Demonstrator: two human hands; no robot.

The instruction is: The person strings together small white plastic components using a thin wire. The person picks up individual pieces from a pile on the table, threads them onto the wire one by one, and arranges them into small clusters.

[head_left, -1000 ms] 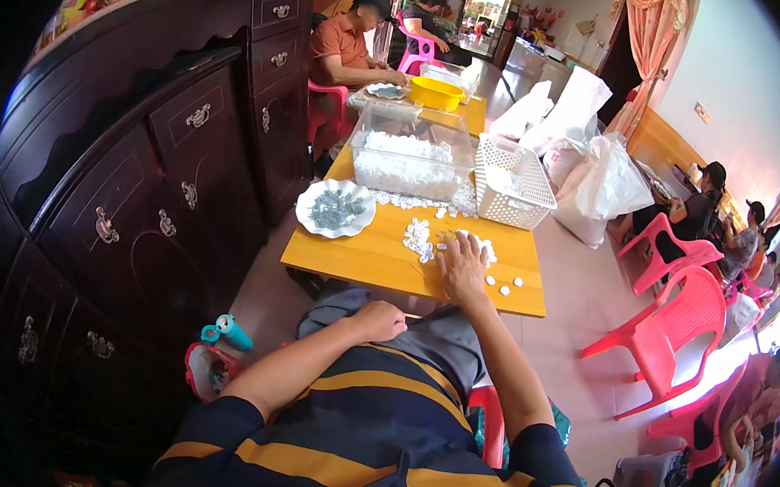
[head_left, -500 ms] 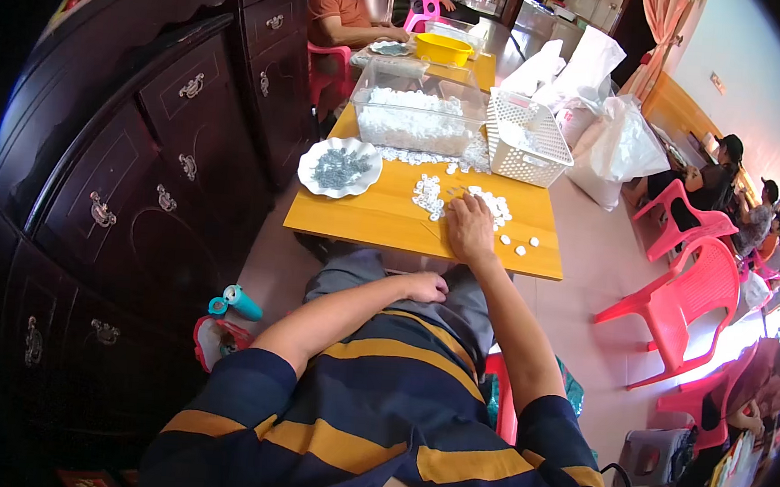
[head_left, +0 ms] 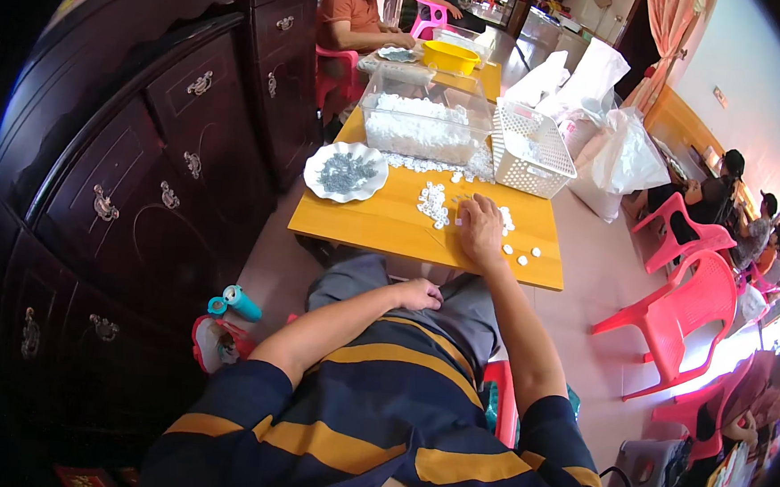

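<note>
My right hand (head_left: pixel 480 231) is over the yellow wooden table (head_left: pixel 365 217), palm down, fingers bent and bunched. A small white piece (head_left: pixel 458 221) shows at its thumb side. Left of the fingers lies a loose pile of small white ring-like pieces (head_left: pixel 433 203). Thicker white round pieces (head_left: pixel 507 218) show past the hand's right side, partly covered by it. Three more white round pieces (head_left: pixel 522 260) lie apart near the right edge. My left hand (head_left: pixel 419 294) rests in my lap with curled fingers; whatever might be inside it is hidden.
A scalloped white plate (head_left: pixel 312 182) of grey bits stands on the left. Behind are a clear bin (head_left: pixel 381 141) heaped with white pieces and a white perforated basket (head_left: pixel 537 178). Dark cabinets (head_left: pixel 118 164) flank the left; white sacks (head_left: pixel 623 155) and red chairs (head_left: pixel 704 298) the right.
The view has shifted a little. My right hand has drawn slightly nearer and to the right over the thicker white pieces, hiding more of them. My left hand stays in my lap.
</note>
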